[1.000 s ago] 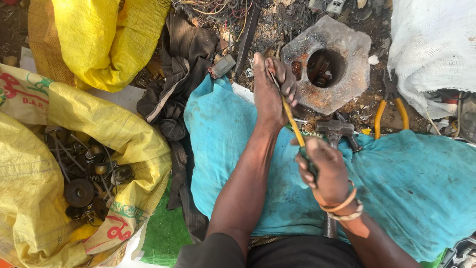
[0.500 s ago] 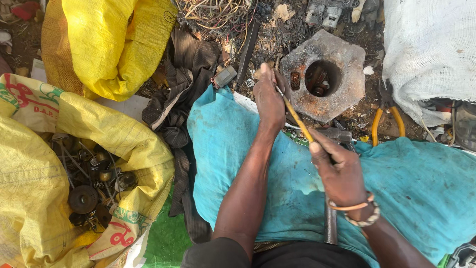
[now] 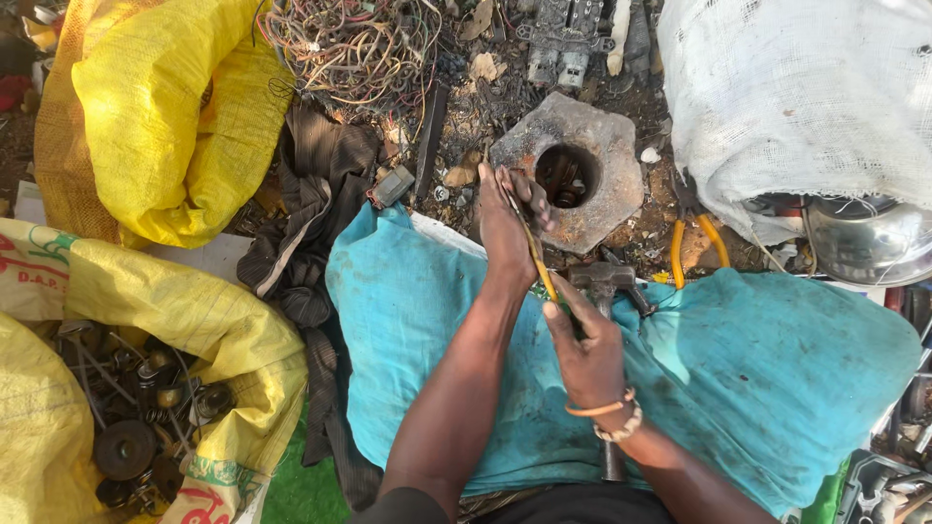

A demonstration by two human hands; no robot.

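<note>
The left hand (image 3: 507, 225) is clenched around the far end of a thin yellow-sheathed cable (image 3: 537, 260) at the rim of the grey hexagonal stone block with a round centre hole (image 3: 612, 184), while the right hand (image 3: 585, 349) pinches the near end, so the cable spans tight and slanted between them above the turquoise cloth (image 3: 427, 320). If either grip slips under tension, the freed end may whip toward the fingers, and the left knuckles could scrape the rough block. The steel-headed hammer (image 3: 602, 281) lying just beside the right hand could be knocked or snag the cable.
</note>
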